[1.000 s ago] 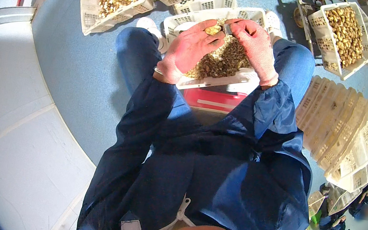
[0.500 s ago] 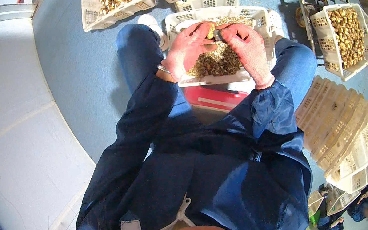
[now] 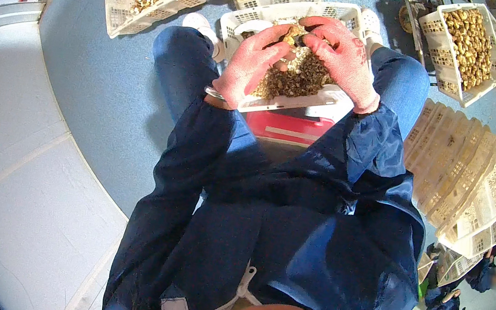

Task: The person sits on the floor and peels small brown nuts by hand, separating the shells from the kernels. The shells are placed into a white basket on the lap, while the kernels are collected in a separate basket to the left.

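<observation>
Now that the right hand (image 3: 344, 58) spreads wider than half a second ago, what it grips unclear, the left hand (image 3: 250, 60) appears to pinch the piece (image 3: 292, 35) above the crate (image 3: 274, 106), toward twelve o'clock, probably bearing most of the hold.

We see a speckled blue floor (image 3: 92, 80); toward its far left corner stands a white perforated crate (image 3: 153, 17), toward its right edge a stack of white crates (image 3: 449, 162), and between them rest two white shoes (image 3: 198, 21).
</observation>
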`<state>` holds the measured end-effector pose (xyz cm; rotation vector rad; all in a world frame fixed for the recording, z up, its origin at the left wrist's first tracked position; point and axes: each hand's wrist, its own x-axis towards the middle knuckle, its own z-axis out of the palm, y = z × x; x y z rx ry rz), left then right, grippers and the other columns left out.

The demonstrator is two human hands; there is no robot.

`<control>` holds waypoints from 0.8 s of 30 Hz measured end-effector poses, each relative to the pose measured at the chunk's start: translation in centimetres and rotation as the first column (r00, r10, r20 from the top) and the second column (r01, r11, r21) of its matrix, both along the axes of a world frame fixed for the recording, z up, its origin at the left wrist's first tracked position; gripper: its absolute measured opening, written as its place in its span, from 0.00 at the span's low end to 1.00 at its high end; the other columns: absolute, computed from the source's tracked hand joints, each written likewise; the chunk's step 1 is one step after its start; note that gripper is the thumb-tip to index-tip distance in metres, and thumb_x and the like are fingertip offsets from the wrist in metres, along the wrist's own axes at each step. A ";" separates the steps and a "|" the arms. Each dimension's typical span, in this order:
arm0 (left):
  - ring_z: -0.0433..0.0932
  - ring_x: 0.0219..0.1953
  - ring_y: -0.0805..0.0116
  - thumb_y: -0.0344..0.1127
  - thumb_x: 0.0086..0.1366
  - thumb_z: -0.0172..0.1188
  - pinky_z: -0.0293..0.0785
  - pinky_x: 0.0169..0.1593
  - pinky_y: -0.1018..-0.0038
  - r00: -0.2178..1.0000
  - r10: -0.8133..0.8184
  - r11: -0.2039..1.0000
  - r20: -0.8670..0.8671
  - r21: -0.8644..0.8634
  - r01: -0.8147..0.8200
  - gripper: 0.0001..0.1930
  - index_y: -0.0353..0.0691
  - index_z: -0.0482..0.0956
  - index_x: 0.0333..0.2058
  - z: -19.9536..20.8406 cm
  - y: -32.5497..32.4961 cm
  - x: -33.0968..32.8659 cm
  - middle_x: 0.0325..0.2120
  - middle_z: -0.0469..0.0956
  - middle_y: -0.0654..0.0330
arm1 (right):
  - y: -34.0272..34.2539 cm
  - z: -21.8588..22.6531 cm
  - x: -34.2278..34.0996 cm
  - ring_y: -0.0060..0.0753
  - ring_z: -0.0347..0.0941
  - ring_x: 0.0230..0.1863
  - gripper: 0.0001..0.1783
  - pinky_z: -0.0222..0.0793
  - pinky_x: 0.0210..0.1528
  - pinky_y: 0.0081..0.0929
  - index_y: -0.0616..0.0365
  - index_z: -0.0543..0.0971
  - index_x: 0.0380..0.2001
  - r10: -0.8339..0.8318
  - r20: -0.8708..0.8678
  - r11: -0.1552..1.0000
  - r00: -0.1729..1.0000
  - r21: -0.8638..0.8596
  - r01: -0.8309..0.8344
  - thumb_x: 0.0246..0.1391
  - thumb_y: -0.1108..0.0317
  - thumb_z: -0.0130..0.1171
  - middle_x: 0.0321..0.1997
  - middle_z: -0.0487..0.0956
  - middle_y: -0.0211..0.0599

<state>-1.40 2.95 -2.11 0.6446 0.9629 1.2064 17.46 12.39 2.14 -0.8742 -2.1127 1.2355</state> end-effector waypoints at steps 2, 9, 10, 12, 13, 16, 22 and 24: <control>0.77 0.44 0.75 0.31 0.72 0.51 0.71 0.42 0.79 1.000 -0.006 1.000 -0.024 -0.028 0.006 0.22 0.34 0.65 0.63 0.2 0.1 0.0 0.50 0.77 0.62 | 0.0 -0.2 0.0 0.38 0.76 0.48 0.11 0.72 0.50 0.32 0.61 0.82 0.32 0.003 -0.027 0.998 1.000 0.056 -0.001 0.56 0.62 0.61 0.51 0.81 0.33; 0.74 0.35 0.80 0.32 0.71 0.53 0.69 0.36 0.82 0.987 0.031 0.995 -0.155 -0.093 -0.046 0.19 0.37 0.71 0.59 1.6 0.2 0.4 0.41 0.79 0.66 | 0.1 -0.3 0.0 0.37 0.76 0.50 0.11 0.71 0.51 0.31 0.61 0.81 0.33 0.030 -0.014 0.999 0.999 0.045 -0.029 0.57 0.64 0.60 0.52 0.80 0.34; 0.74 0.34 0.80 0.33 0.71 0.53 0.68 0.35 0.83 0.986 0.036 0.994 -0.163 -0.092 -0.051 0.19 0.37 0.72 0.59 1.6 0.2 0.3 0.40 0.79 0.66 | 0.0 -0.3 0.0 0.35 0.75 0.51 0.10 0.70 0.53 0.30 0.62 0.81 0.34 0.047 -0.001 0.998 0.999 0.034 -0.047 0.58 0.65 0.60 0.53 0.80 0.34; 0.73 0.33 0.81 0.33 0.70 0.55 0.68 0.33 0.84 0.976 0.061 0.989 -0.208 -0.116 -0.087 0.18 0.37 0.74 0.57 1.8 0.1 0.3 0.38 0.79 0.67 | 0.0 -0.2 0.0 0.34 0.75 0.52 0.10 0.69 0.54 0.29 0.63 0.81 0.35 0.040 0.025 0.999 0.999 0.013 -0.041 0.58 0.66 0.59 0.54 0.79 0.34; 0.73 0.32 0.81 0.33 0.69 0.56 0.68 0.32 0.85 0.967 0.078 0.984 -0.244 -0.139 -0.114 0.17 0.37 0.76 0.55 2.1 0.1 0.6 0.37 0.78 0.68 | 0.2 0.0 0.1 0.34 0.75 0.51 0.10 0.70 0.54 0.29 0.63 0.81 0.35 0.015 0.042 1.000 0.999 0.004 -0.015 0.58 0.66 0.59 0.54 0.80 0.34; 0.72 0.30 0.82 0.32 0.68 0.58 0.68 0.30 0.85 0.959 0.129 0.972 -0.251 -0.160 -0.173 0.15 0.37 0.78 0.52 2.7 -0.1 1.0 0.35 0.77 0.68 | 0.3 0.0 0.2 0.34 0.75 0.51 0.09 0.70 0.54 0.28 0.63 0.81 0.35 -0.003 0.028 0.998 1.000 0.057 0.001 0.58 0.67 0.59 0.53 0.80 0.34; 0.70 0.29 0.84 0.30 0.67 0.59 0.66 0.29 0.86 0.954 0.158 0.969 -0.256 -0.145 -0.200 0.15 0.36 0.78 0.51 3.0 -0.2 1.3 0.33 0.77 0.67 | 0.0 0.2 -0.1 0.35 0.75 0.51 0.08 0.69 0.53 0.29 0.63 0.80 0.33 0.007 0.023 0.998 1.000 0.065 -0.008 0.58 0.68 0.58 0.53 0.80 0.34; 0.71 0.29 0.83 0.29 0.66 0.59 0.67 0.31 0.86 0.954 0.158 0.968 -0.256 -0.153 -0.201 0.15 0.35 0.78 0.51 3.0 -0.3 1.2 0.33 0.78 0.66 | 0.2 0.0 -0.2 0.36 0.76 0.49 0.10 0.71 0.51 0.30 0.62 0.81 0.32 -0.001 -0.019 0.996 1.000 0.085 0.003 0.57 0.65 0.60 0.50 0.81 0.35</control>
